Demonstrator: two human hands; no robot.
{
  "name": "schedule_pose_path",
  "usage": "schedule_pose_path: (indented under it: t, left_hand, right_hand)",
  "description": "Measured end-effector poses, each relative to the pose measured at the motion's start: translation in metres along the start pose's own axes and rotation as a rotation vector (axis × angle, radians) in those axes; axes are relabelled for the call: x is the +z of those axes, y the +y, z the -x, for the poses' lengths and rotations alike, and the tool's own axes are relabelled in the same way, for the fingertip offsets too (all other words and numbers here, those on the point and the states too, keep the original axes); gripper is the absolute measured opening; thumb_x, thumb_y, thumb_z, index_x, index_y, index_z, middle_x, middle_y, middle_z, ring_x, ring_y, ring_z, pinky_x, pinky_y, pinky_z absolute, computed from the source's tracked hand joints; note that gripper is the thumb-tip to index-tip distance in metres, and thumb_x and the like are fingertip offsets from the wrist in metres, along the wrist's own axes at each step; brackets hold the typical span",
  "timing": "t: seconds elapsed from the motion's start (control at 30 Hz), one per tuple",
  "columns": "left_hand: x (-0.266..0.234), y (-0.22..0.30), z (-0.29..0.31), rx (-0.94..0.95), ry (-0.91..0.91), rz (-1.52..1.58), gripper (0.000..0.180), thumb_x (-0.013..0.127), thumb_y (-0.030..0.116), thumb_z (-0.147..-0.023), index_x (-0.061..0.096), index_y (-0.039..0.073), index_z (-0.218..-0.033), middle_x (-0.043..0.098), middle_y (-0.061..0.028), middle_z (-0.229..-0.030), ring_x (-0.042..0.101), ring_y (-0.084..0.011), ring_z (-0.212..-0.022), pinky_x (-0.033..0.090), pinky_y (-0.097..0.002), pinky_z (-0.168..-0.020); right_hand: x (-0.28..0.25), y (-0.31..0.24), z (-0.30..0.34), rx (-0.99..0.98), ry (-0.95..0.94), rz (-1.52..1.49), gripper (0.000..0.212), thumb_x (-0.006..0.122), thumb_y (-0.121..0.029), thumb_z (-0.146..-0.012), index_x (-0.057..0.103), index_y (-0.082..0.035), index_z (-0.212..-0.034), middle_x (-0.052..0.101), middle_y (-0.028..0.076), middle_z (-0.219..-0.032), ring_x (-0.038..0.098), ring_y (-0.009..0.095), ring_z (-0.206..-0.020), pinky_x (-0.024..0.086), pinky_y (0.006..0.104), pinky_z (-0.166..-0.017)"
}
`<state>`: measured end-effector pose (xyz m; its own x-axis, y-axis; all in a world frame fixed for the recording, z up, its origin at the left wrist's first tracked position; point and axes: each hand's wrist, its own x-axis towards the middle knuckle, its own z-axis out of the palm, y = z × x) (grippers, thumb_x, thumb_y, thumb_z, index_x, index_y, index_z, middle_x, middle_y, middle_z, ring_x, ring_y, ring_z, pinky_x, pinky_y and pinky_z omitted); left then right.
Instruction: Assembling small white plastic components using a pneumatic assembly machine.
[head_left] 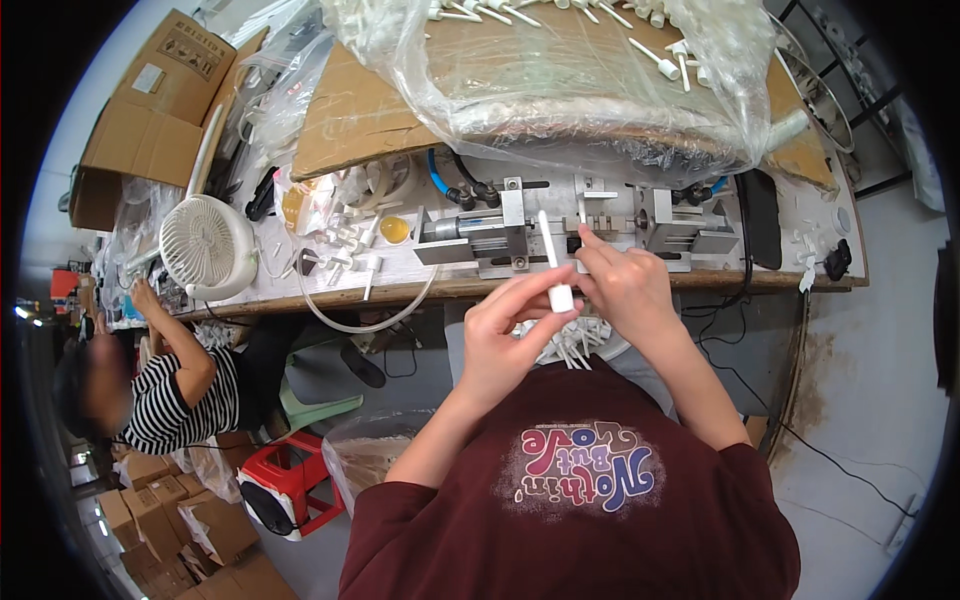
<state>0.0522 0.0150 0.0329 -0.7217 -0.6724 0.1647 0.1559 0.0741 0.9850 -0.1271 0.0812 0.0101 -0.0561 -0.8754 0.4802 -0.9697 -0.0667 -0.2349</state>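
My left hand [500, 330] pinches a white plastic piece by its wide cap [561, 298], between thumb and fingers. Its thin white stem [547, 240] points up and away from me. Close beside it, my right hand [630, 288] reaches to the metal bench fixture [600, 226]. The index finger is stretched out at the fixture's middle block, and I see nothing held in that hand. Whether the fingertip touches the block, I cannot tell. Under my hands, a tub [625, 357] with several similar white pieces is partly hidden.
A white fan [208, 247] stands on the bench at left, near scattered white pieces [350, 245]. Clear plastic sheeting [580, 110] with more pieces covers cardboard behind the fixture. Another person [180, 390] sits at left near a red stool [290, 480]. Cables hang at right.
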Motion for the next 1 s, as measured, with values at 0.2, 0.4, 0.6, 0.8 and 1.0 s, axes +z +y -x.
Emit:
schedule_pose_path:
  t: [0.2, 0.4, 0.6, 0.8, 1.0]
  left_hand:
    - [-0.013, 0.013, 0.013, 0.275, 0.035, -0.382, 0.029, 0.075, -0.002, -0.074, 0.072, 0.003, -0.103, 0.071, -0.0112, -0.104, 0.069, -0.0222, -0.094, 0.055, -0.0313, -0.080]
    - [-0.011, 0.017, 0.013, 0.505, -0.038, -0.144, 0.028, 0.074, 0.003, -0.079, 0.071, 0.005, -0.107, 0.061, -0.0117, -0.124, 0.062, -0.0258, -0.106, 0.052, -0.0344, -0.088]
    - [-0.008, 0.017, 0.023, 0.778, 0.040, -0.283, 0.026, 0.071, 0.007, -0.080, 0.068, 0.001, -0.105, 0.067, -0.0116, -0.111, 0.065, -0.0291, -0.096, 0.053, -0.0368, -0.079]
    - [-0.014, 0.004, 0.025, 0.937, 0.170, -0.746, 0.025, 0.061, 0.007, -0.083, 0.064, -0.007, -0.103, 0.067, -0.0131, -0.102, 0.064, -0.0292, -0.088, 0.052, -0.0377, -0.072]
    - [-0.022, 0.011, 0.023, 0.928, 0.278, -0.757, 0.012, 0.063, 0.010, -0.082, 0.063, 0.000, -0.088, 0.062, -0.0136, -0.110, 0.062, -0.0293, -0.090, 0.052, -0.0383, -0.071]
  right_hand:
    - [-0.028, -0.020, -0.017, 0.601, -0.121, -1.218, 0.018, 0.062, -0.009, -0.094, 0.066, 0.002, -0.108, 0.066, 0.005, -0.074, 0.060, 0.008, -0.056, 0.045, 0.0228, -0.049]
    - [-0.038, 0.001, -0.014, 0.639, -0.145, -1.494, 0.026, 0.056, -0.017, -0.098, 0.063, 0.006, -0.107, 0.063, 0.007, -0.074, 0.051, 0.009, -0.047, 0.038, 0.0207, -0.043]
    - [-0.041, 0.018, -0.022, 0.291, -0.357, -1.662, 0.022, 0.051, -0.022, -0.102, 0.053, -0.001, -0.107, 0.057, 0.004, -0.080, 0.054, 0.008, -0.057, 0.042, 0.0187, -0.051]
    - [-0.031, -0.022, -0.039, 0.444, -0.145, -1.169, 0.020, 0.062, -0.017, -0.094, 0.056, -0.006, -0.079, 0.054, 0.001, -0.066, 0.047, 0.010, -0.057, 0.038, 0.0232, -0.053]
    - [-0.037, -0.038, -0.074, 0.439, -0.077, -1.015, 0.020, 0.060, -0.019, -0.096, 0.064, 0.000, -0.096, 0.057, 0.006, -0.069, 0.050, 0.011, -0.060, 0.039, 0.0251, -0.052]
